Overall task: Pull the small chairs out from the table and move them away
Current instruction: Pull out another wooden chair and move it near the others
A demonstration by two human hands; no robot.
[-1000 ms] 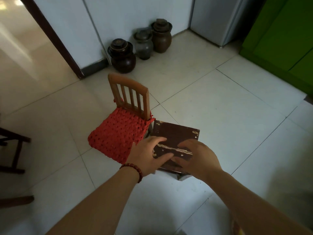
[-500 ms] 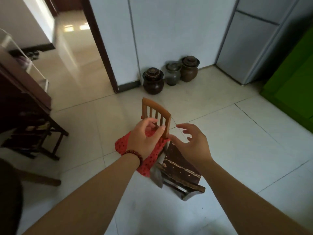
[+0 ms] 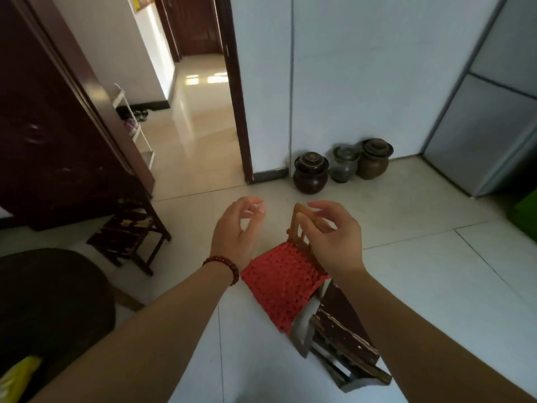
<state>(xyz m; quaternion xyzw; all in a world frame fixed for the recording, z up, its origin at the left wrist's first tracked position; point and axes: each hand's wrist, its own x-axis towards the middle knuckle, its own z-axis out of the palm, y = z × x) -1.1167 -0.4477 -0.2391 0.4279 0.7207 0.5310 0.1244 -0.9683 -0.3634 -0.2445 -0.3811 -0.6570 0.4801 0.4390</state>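
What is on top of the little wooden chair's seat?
A red crocheted cushion covers the seat of the little wooden chair, so the seat surface is hidden. The right hand blocks part of the backrest.

I can read no text, label, brand, number or sign anywhere in front of me.
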